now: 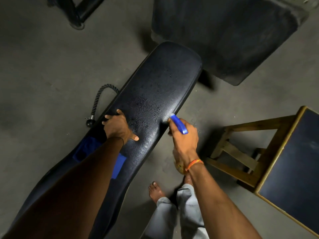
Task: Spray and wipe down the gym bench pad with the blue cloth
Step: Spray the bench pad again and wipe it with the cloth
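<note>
One black gym bench pad (pixel 155 87), long with rounded corners and a pebbled vinyl-like skin, runs diagonally from lower left to upper centre; fine droplets bead its middle. One blue cloth (pixel 119 163), folded flat, lies on the near part of the pad, partly hidden under the left forearm. The left hand (pixel 118 126) rests on the pad's far edge, fingers curled over the rim, thumb stretched flat on the surface, holding nothing else. The right hand (pixel 185 135) is closed around one spray bottle (pixel 178 124), whose blue trigger head points at the pad; an orange thread band (pixel 194 163) circles that wrist. No writing is legible anywhere. One black twisted rope handle (pixel 98 100) with a ball end lies on the grey concrete floor (pixel 43 66) beside the pad. One wooden stool (pixel 269 152) with a dark top stands at right.
</note>
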`<state>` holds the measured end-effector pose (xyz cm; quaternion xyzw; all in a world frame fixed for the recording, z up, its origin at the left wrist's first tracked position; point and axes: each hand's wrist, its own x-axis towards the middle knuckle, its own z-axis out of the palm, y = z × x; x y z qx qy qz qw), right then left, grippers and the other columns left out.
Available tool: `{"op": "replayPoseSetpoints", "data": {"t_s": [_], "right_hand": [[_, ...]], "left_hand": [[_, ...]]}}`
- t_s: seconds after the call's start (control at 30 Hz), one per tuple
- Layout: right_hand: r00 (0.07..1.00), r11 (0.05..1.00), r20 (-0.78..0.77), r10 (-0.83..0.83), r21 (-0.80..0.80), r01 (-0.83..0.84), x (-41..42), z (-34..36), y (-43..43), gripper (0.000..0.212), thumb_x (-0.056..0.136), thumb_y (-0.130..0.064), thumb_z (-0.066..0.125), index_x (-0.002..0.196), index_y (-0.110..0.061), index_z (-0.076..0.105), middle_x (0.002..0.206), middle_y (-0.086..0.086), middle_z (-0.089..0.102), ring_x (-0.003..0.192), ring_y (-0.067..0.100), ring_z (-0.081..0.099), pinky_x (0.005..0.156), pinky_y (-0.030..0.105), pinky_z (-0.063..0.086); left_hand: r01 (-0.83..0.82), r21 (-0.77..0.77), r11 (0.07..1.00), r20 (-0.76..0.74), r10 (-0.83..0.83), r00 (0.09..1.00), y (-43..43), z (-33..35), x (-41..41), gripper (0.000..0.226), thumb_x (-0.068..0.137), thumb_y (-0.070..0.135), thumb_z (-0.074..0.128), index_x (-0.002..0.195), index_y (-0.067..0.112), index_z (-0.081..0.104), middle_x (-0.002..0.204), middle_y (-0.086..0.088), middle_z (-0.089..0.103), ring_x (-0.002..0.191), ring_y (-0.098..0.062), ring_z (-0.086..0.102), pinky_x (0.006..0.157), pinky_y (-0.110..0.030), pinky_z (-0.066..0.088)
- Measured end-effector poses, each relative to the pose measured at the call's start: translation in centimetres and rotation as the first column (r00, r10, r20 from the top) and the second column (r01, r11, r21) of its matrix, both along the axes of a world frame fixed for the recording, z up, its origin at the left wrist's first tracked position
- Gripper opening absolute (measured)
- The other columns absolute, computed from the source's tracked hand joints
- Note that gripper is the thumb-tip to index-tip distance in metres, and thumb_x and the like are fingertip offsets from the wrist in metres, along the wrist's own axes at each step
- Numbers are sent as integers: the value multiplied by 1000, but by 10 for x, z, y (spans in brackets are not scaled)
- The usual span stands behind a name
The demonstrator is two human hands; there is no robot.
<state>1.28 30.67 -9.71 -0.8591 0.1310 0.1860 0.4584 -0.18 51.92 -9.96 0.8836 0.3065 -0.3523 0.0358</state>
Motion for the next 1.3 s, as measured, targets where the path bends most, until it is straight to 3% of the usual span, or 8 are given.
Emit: {"op": "replayPoseSetpoints", "data": {"t_s": [0.13, 0.23, 0.57, 0.7, 0.9, 1.0, 1.17, 1.3], "right_hand": [[978, 985, 119, -173, 48, 168, 38, 10, -8, 51, 89, -57, 62, 76, -8, 69, 69, 8, 72, 69, 24, 67, 59, 17, 43], [955, 967, 162, -249, 102, 235, 66, 20, -18, 51, 95, -53, 65, 75, -5, 69, 66, 6, 72, 61, 14, 68, 68, 32, 54], [917, 927, 143, -373, 20, 374, 69, 14, -48, 41, 100, -45, 64, 86, -7, 75, 78, 12, 75, 74, 22, 73, 65, 27, 54], [941, 945, 106, -323, -9, 326, 37, 9, -46, 43, 100, -43, 67, 73, -10, 69, 63, 3, 66, 51, 0, 57, 53, 16, 43], [987, 953, 11, -158, 262, 150, -17, 10, -23, 24, 97, -32, 75, 85, -11, 74, 76, 10, 76, 72, 27, 76, 70, 34, 59], [997, 961, 75, -18, 277, -4, -38, 17, -12, 39, 94, -42, 73, 80, -6, 68, 74, 19, 69, 70, 37, 67, 68, 44, 54], [997, 888, 60, -42, 460, 10, -37, 51, 5, 24, 98, -23, 74, 87, -2, 74, 79, 12, 76, 69, 11, 70, 70, 26, 56], [993, 835, 96, -69, 551, 5, -38, 74, 22, 15, 97, -19, 75, 87, -7, 77, 80, 11, 75, 71, 13, 73, 72, 26, 57]], "left_hand": [[10, 0, 1000, 1, -10, 1000, 0, 2, 1, 158, 45, 67, 92, 163, 8, 4, 155, -46, 20, 145, -54, 34, 118, -56, 36], [11, 3, 1000, 6, -11, 1000, 0, -1, 0, 159, 44, 68, 91, 162, 8, 4, 155, -46, 20, 144, -55, 35, 116, -57, 38], [16, 0, 1000, 26, -16, 1000, 2, 0, 0, 159, 43, 66, 93, 162, 6, 5, 154, -45, 24, 147, -53, 31, 117, -58, 36], [29, 2, 1000, 30, -29, 999, 0, 4, -2, 156, 47, 65, 92, 163, 7, 5, 156, -43, 25, 145, -51, 35, 114, -57, 39], [44, 1, 999, 54, -44, 998, 1, 7, -6, 153, 49, 69, 89, 163, 11, 5, 158, -38, 27, 145, -47, 38, 111, -53, 44], [32, -10, 999, 91, -31, 995, 6, 8, -17, 149, 49, 75, 85, 164, 22, 7, 161, -36, 21, 141, -50, 41, 104, -53, 49], [-34, -273, 961, 289, 116, 950, 17, 7, -57, 97, 78, 48, 84, 159, 27, 34, 170, -18, 14, 156, -39, 17, 120, -50, 32], [87, -554, 828, 456, 214, 864, -12, 6, -111, 77, 79, 28, 87, 148, 20, 53, 162, -4, 40, 152, -22, 34, 126, -39, 29]]}}
